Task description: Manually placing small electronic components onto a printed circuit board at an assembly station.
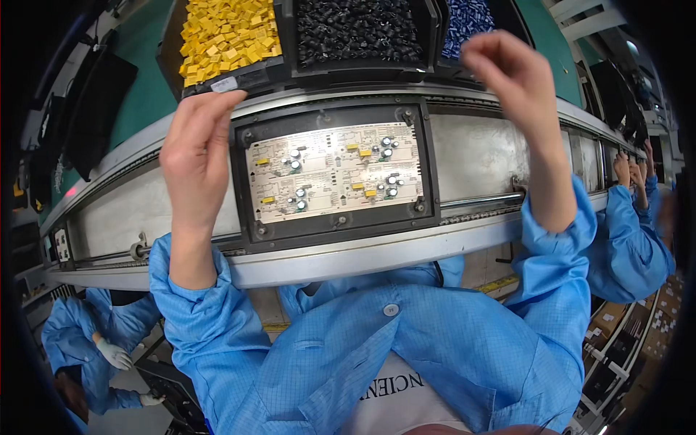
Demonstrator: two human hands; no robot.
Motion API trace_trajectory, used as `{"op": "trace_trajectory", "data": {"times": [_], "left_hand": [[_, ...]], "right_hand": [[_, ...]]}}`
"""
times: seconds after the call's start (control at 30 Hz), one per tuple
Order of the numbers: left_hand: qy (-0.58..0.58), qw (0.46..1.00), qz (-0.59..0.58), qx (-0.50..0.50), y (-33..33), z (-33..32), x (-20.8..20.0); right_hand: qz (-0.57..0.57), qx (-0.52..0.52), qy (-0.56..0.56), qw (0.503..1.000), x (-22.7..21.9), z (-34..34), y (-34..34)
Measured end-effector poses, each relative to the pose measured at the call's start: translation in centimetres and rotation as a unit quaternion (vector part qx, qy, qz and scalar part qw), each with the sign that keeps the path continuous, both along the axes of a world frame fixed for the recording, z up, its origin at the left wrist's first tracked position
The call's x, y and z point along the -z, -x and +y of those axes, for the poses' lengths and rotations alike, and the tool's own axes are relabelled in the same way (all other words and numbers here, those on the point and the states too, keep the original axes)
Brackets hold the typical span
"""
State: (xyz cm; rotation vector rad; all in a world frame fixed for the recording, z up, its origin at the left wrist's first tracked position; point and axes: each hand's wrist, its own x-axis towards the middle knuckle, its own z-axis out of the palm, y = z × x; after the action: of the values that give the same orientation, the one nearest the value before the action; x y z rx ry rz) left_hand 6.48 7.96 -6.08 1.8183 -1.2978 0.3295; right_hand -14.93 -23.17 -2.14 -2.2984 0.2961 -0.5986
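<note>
In front of me a black carrier frame (337, 233) holds a pale panel of circuit boards (319, 174), fitted with yellow box-shaped parts and round capacitors. Over the frame's left end is my left hand (194, 148), its fingers drawn together below the bin of yellow block-shaped components (228, 40). What its fingertips hold, if anything, cannot be made out. My right hand (511, 83) is raised by the bin of small blue components (466, 25), thumb and fingers curled into a pinch. Any part between them is too small or hidden to name.
Between the other two bins stands one of black components (355, 32). Metal conveyor rails (326, 267) run across, with a chain along them. Co-workers in blue sleeves (623, 232) work at far right; a gloved hand (114, 355) shows at lower left.
</note>
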Motion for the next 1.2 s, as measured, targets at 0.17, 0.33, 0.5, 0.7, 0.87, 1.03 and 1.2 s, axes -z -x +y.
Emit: {"op": "trace_trajectory", "data": {"times": [0.17,0.33,0.5,0.7,0.87,1.03,1.2], "left_hand": [[-0.04,0.985,0.168,0.009,0.0,0.5,0.3],[-0.102,0.984,0.13,0.071,-0.4,1.1,0.1],[-0.167,0.975,0.093,0.113,0.1,1.1,0.3],[-0.225,0.965,0.069,0.115,0.8,0.7,1.1],[-0.225,0.968,0.024,0.112,1.3,-0.1,0.9],[-0.236,0.966,0.016,0.105,1.5,-0.3,0.9],[-0.232,0.967,0.005,0.108,1.6,-0.4,1.0]], "right_hand": [[0.187,0.101,0.217,0.953,1.7,-5.6,-5.0],[0.19,0.115,0.241,0.945,2.9,-5.3,-6.1],[0.175,0.128,0.223,0.95,2.5,-5.0,-4.9],[0.145,0.147,0.202,0.957,2.7,-4.1,-3.4],[-0.001,0.14,0.162,0.977,4.2,-4.7,-1.7],[-0.066,0.126,0.043,0.989,1.7,-0.4,0.4],[-0.037,0.052,-0.027,0.998,1.2,3.1,2.1]]}}
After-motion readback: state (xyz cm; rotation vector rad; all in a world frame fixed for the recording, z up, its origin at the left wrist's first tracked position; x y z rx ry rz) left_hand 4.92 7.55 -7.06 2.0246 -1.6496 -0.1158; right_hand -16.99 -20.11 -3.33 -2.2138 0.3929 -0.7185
